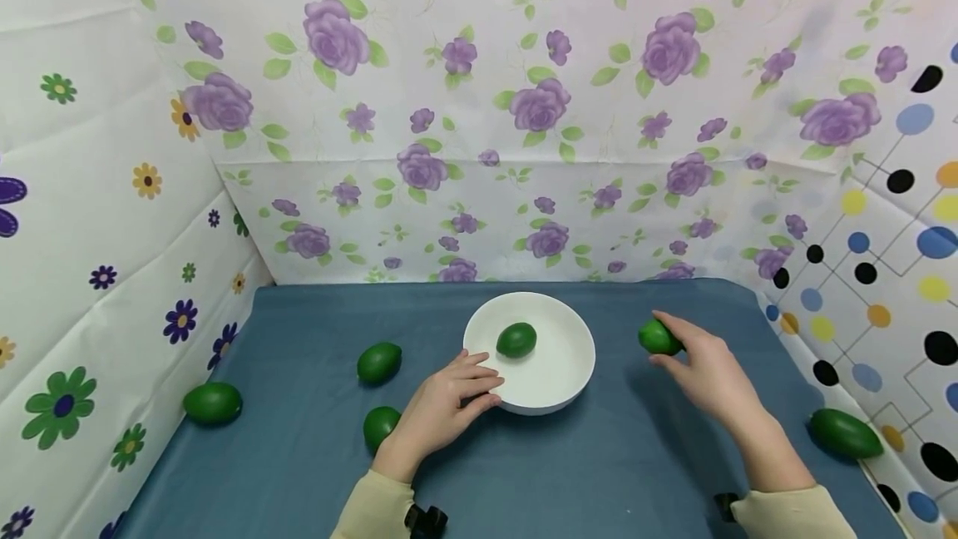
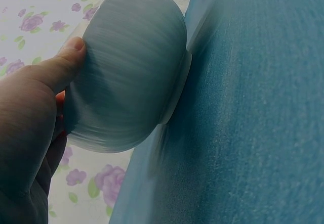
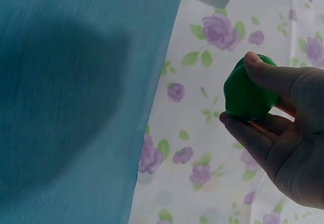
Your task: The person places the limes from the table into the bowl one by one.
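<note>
A white bowl (image 1: 557, 360) stands on the blue cloth with one green lime (image 1: 516, 340) inside. My left hand (image 1: 452, 402) grips the bowl's near-left rim; in the left wrist view the thumb (image 2: 71, 57) presses on the bowl's wall (image 2: 129, 72) and the other fingers are partly hidden. Right of the bowl, my right hand (image 1: 707, 368) pinches another lime (image 1: 659, 338) between thumb and fingers, lifted above the cloth. The right wrist view shows this held lime (image 3: 248, 90) from the side, with the hand (image 3: 288, 123) around one end.
Two limes lie left of the bowl, one farther back (image 1: 379, 363) and one beside my left wrist (image 1: 380, 427). Another lime (image 1: 213, 403) sits at the cloth's left edge, and one more (image 1: 846, 433) at the right edge. Patterned sheets (image 1: 479, 215) wall the table's back and sides.
</note>
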Tool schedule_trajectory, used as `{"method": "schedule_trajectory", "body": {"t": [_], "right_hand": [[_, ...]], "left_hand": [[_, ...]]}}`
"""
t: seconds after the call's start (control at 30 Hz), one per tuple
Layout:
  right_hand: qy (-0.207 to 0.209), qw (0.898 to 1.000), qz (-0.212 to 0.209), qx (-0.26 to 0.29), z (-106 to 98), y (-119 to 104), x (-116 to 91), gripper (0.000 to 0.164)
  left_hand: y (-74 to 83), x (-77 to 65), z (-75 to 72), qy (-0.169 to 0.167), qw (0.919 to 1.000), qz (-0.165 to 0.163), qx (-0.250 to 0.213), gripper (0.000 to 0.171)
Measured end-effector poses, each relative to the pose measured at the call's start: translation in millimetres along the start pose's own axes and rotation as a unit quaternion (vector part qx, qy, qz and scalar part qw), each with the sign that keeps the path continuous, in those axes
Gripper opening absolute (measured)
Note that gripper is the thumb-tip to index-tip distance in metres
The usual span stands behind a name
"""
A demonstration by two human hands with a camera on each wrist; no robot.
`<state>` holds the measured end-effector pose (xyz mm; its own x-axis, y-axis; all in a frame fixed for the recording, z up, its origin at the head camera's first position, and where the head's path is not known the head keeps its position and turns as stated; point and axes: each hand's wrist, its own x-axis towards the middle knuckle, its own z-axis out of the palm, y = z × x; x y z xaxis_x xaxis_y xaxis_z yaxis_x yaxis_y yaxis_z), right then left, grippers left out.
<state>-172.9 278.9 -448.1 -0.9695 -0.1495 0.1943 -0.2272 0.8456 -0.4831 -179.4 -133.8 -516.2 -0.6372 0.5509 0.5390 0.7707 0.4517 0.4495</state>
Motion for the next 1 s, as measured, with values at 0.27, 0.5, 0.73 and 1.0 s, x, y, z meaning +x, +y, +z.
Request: {"method": "schedule_trajectory", "body": {"t": [0.27,0.5,0.73,1.0], "right_hand": [[0.004,1.000,-0.016,0.013,3,-15,0,0.075],[0.008,1.000,-0.026,0.013,8,-24,1,0.074],[0.007,0.999,-0.050,0.018,18,-35,5,0.075],[0.002,0.997,-0.068,0.036,31,-48,8,0.073]], "left_hand": [[0.0,0.9,0.5,-0.010,0.9999,-0.006,-0.003,0.031],[0.3,1.9,2.2,-0.009,1.0000,-0.001,-0.004,0.031],[-0.3,-0.1,1.4,0.003,1.0000,0.005,0.005,0.030],[-0.5,-2.1,1.7,0.001,1.0000,-0.002,0.002,0.031]]}}
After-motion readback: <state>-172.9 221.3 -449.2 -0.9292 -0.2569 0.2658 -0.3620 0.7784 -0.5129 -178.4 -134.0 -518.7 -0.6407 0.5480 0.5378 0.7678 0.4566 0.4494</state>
